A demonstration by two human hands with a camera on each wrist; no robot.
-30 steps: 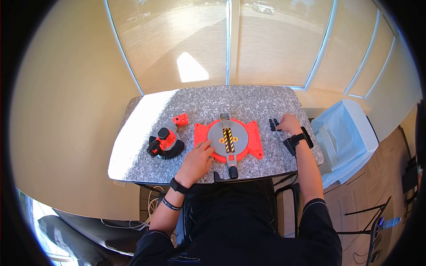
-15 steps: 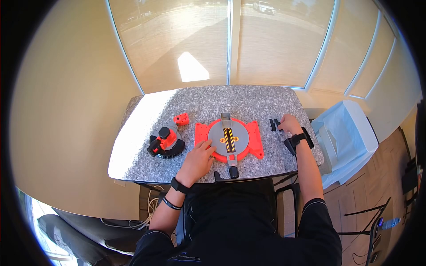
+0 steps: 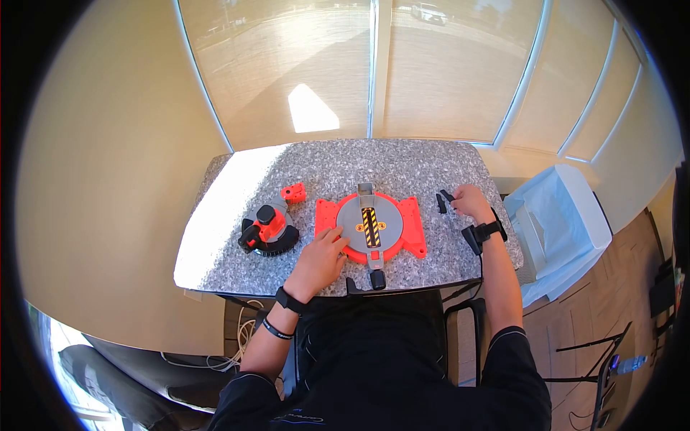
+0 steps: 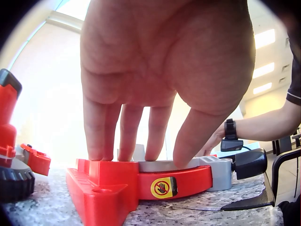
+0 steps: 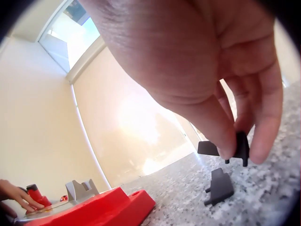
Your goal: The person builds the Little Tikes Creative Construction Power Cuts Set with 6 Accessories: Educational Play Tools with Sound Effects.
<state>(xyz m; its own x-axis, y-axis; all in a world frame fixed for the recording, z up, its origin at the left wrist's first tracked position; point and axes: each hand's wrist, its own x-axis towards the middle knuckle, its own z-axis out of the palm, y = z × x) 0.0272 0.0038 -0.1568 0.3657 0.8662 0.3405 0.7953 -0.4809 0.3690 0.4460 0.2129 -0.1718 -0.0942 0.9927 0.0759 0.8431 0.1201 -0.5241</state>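
Fingers (image 5: pixel 267 123) of right hand (image 3: pixel 471 202) pinch 1 black part (image 5: pixel 242 147); left hand (image 3: pixel 319 263), spread, seemingly touches red base (image 4: pixel 115 181).

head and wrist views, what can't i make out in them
Held black piece: right wrist view, partly covered by the right hand.
Red base: right wrist view, cut off by bottom edge.
Gray disc: head view, rim partly covered by the left hand.
Red-and-black tool: left wrist view, cut off by left edge.
Round stickers: head view, print too small to read.
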